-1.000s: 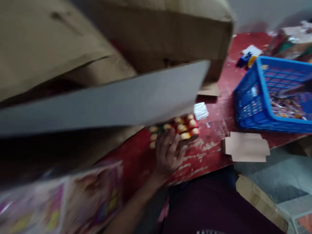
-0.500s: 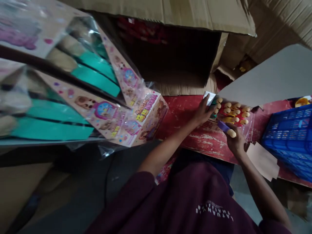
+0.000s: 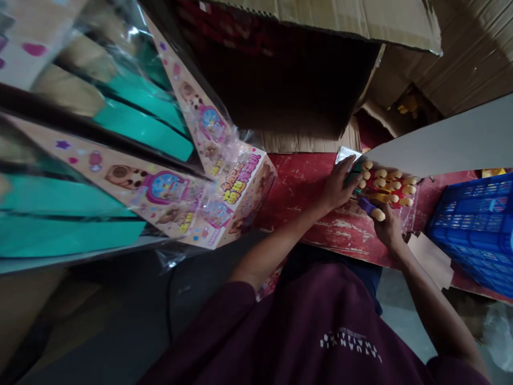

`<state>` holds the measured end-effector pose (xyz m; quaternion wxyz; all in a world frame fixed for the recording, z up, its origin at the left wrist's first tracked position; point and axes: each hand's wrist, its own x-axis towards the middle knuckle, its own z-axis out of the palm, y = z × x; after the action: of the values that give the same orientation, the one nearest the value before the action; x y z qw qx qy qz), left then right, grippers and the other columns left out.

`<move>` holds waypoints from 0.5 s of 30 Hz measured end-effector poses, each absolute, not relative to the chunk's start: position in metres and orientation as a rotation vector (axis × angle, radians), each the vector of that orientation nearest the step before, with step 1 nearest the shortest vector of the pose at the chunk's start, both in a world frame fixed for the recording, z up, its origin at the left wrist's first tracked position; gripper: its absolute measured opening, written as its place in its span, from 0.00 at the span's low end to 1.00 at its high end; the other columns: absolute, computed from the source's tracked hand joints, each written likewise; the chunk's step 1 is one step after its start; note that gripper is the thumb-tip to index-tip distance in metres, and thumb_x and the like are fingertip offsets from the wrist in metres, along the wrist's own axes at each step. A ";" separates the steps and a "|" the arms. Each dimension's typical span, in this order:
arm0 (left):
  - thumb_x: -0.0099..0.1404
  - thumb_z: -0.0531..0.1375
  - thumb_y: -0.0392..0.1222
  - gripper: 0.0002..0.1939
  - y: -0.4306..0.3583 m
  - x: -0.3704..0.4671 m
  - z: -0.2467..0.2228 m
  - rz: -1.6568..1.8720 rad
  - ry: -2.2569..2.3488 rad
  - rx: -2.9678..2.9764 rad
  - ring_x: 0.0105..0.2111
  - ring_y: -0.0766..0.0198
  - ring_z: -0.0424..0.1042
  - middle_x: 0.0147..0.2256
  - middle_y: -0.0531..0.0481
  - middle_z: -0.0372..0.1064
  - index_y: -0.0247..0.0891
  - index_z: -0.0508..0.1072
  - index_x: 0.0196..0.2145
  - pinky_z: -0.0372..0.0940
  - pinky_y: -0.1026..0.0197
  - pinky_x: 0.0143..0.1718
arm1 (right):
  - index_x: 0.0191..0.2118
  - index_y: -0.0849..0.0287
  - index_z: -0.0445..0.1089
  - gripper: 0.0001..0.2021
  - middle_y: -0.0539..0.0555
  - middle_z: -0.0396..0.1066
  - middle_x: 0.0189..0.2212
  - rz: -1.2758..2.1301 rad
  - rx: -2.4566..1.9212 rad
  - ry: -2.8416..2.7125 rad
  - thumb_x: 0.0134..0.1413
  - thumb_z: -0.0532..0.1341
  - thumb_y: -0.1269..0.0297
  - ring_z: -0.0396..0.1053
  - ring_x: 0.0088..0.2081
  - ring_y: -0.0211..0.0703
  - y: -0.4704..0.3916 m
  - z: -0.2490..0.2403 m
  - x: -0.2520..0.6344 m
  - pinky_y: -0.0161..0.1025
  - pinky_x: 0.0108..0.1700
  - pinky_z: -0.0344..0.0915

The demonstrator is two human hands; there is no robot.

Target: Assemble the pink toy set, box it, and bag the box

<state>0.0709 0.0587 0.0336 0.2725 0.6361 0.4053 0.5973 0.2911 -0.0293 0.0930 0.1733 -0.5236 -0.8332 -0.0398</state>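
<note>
Several small figures with round beige heads and red, yellow or green bodies [image 3: 380, 182] lie in rows on the red worn table [image 3: 296, 182]. My right hand [image 3: 388, 224] is closed on a purple figure with a beige head [image 3: 377, 214], at the near edge of the rows. At the left end of the rows, my left hand [image 3: 340, 184] rests with its fingers apart against the green figures [image 3: 363, 176]. A shiny silvery-white piece [image 3: 348, 155] lies just beyond its fingertips. Whether the left hand grips anything is hard to make out.
Printed display boxes [image 3: 240, 187] with teal contents in clear film stand at the left. Behind the table is an open cardboard box [image 3: 304, 141]. A blue plastic crate [image 3: 473, 214] sits at the right, near a brown cardboard piece [image 3: 430, 259] and a grey panel [image 3: 444, 136].
The view has shifted slightly. My right hand, with the purple figure, has come closer to the rows and to my left hand. The fingers of my left hand now reach over the green figures.
</note>
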 end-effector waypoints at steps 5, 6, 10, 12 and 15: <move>0.79 0.49 0.66 0.42 0.067 0.076 0.039 1.432 1.008 1.698 0.70 0.49 0.58 0.68 0.29 0.58 0.22 0.59 0.70 0.55 0.45 0.72 | 0.55 0.60 0.66 0.25 0.51 0.76 0.45 -0.160 -1.290 -2.497 0.49 0.61 0.80 0.76 0.44 0.38 -0.032 0.097 0.275 0.35 0.44 0.76; 0.78 0.48 0.69 0.46 0.068 0.077 0.040 1.385 1.001 1.681 0.70 0.48 0.57 0.68 0.28 0.57 0.20 0.59 0.70 0.54 0.44 0.73 | 0.55 0.61 0.65 0.25 0.52 0.75 0.49 -0.167 -1.253 -2.511 0.49 0.60 0.80 0.76 0.48 0.39 -0.036 0.095 0.272 0.36 0.48 0.77; 0.76 0.47 0.72 0.50 0.072 0.075 0.032 1.320 0.985 1.649 0.70 0.48 0.58 0.68 0.26 0.57 0.18 0.60 0.70 0.53 0.45 0.72 | 0.54 0.63 0.66 0.24 0.55 0.75 0.50 -0.187 -1.315 -2.409 0.50 0.60 0.81 0.75 0.50 0.41 -0.047 0.086 0.268 0.38 0.49 0.76; 0.78 0.51 0.66 0.43 0.069 0.072 0.029 1.373 0.975 1.685 0.69 0.50 0.60 0.67 0.28 0.59 0.22 0.60 0.70 0.57 0.47 0.71 | 0.54 0.63 0.66 0.23 0.55 0.75 0.49 -0.176 -1.350 -2.363 0.50 0.59 0.81 0.75 0.49 0.40 -0.052 0.083 0.270 0.38 0.47 0.75; 0.79 0.56 0.51 0.30 0.052 0.066 0.044 1.553 1.065 1.811 0.64 0.52 0.67 0.64 0.33 0.64 0.31 0.61 0.70 0.65 0.48 0.64 | 0.54 0.61 0.67 0.21 0.54 0.75 0.52 -0.118 -1.351 -2.371 0.54 0.58 0.78 0.73 0.52 0.38 -0.058 0.082 0.269 0.37 0.51 0.74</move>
<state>0.0656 0.0519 0.0443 0.2613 0.6692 0.3933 0.5738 0.2694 -0.0585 0.0821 0.2038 -0.4841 -0.8499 -0.0423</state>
